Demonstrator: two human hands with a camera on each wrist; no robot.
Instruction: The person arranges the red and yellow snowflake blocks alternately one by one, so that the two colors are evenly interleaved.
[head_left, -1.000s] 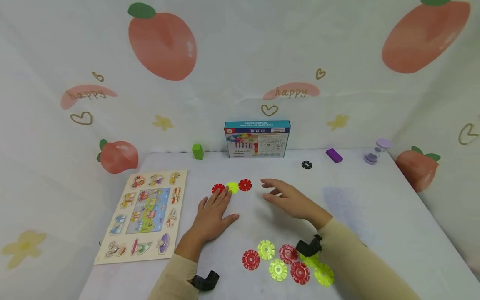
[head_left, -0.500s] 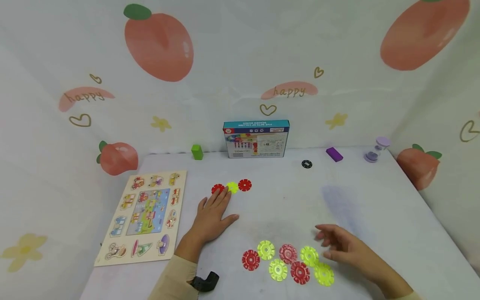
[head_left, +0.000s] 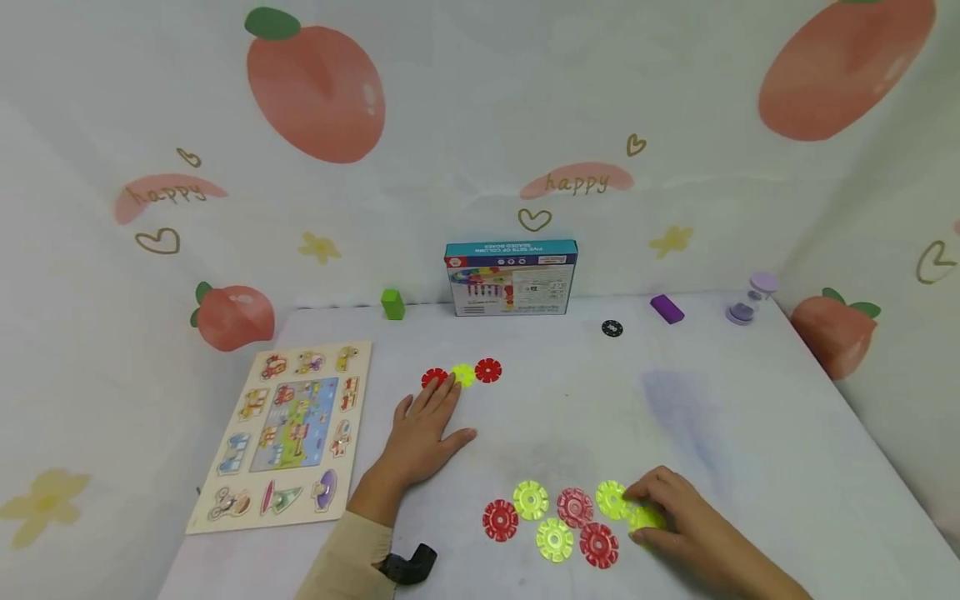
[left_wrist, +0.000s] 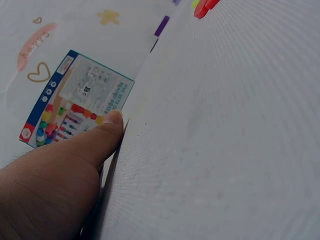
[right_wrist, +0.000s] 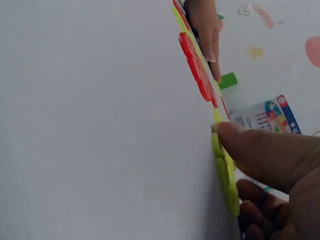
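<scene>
My left hand (head_left: pixel 422 435) lies flat on the table, fingers straight. Its fingertips reach the left red interlocking disc (head_left: pixel 433 377) and the edge of the yellow-green disc (head_left: pixel 463 375); another red disc (head_left: pixel 488 370) finishes that row. At the front right, my right hand (head_left: pixel 686 521) pinches a yellow-green disc (head_left: pixel 645 518) between thumb and fingers. The right wrist view shows the thumb (right_wrist: pixel 250 145) on the rim of that disc (right_wrist: pixel 227 185). Beside the fingers lies another yellow-green disc (head_left: pixel 611 499). Part of the pinched disc is hidden by the hand.
Left of the pinched disc lie more red discs (head_left: pixel 598 546) and yellow-green discs (head_left: pixel 554 540). A wooden peg puzzle (head_left: pixel 352 467) lies at left. Along the back stand a green block (head_left: pixel 392 305), a box (head_left: pixel 512 279), a black chip (head_left: pixel 612 328), a purple block (head_left: pixel 667 308) and an hourglass (head_left: pixel 752 298).
My right hand has come from near the row at the back to the front right group and now pinches a yellow-green disc there. The left hand stays in place.
</scene>
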